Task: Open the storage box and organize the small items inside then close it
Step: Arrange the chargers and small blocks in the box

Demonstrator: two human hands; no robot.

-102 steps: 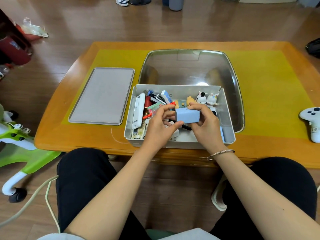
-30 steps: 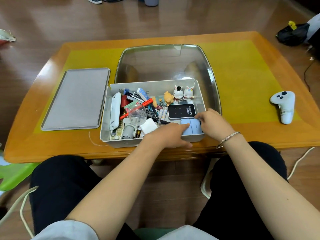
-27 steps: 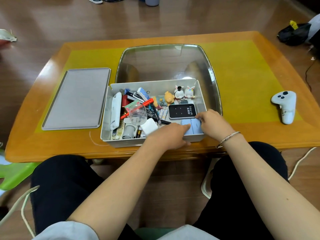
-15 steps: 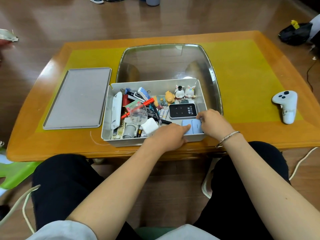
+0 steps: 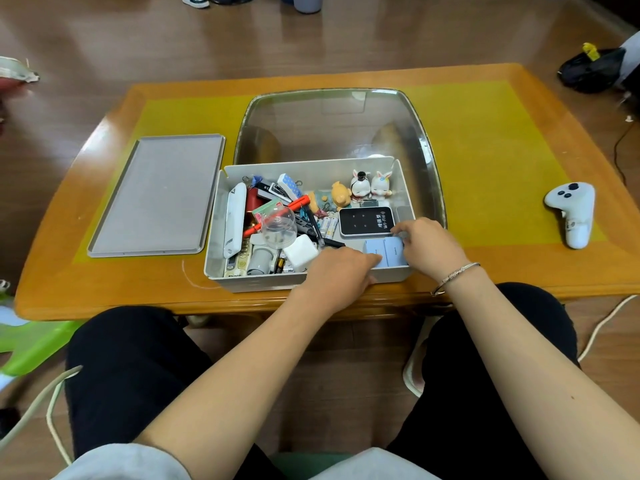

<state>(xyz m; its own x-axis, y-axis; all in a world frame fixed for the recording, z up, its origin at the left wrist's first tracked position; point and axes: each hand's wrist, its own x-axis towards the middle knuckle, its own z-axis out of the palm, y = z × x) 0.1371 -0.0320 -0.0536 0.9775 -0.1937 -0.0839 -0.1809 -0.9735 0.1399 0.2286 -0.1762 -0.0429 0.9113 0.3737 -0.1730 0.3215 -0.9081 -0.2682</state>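
Observation:
The open grey storage box (image 5: pixel 311 163) stands at the table's near edge, full of small items. Two light blue boxes (image 5: pixel 386 248) lie side by side in its front right corner. My left hand (image 5: pixel 341 268) reaches over the front wall and its fingertips touch the left blue box. Curled over the right blue box, my right hand (image 5: pixel 427 244) grips its far edge next to a black Wi-Fi device (image 5: pixel 366 220). Animal figurines (image 5: pixel 370 183) stand along the back wall. A clear plastic cup (image 5: pixel 280 226), a white charger (image 5: pixel 300 251) and a long white case (image 5: pixel 234 216) lie further left.
The box's flat grey lid (image 5: pixel 156 195) lies on the table to the left. A glass inset (image 5: pixel 339 126) sits behind the box. A white game controller (image 5: pixel 571 211) rests at the right. My knees are under the table's near edge.
Earlier both hands held a blue box above the storage box; it now lies in the front right corner. Over the last second the hands have barely moved.

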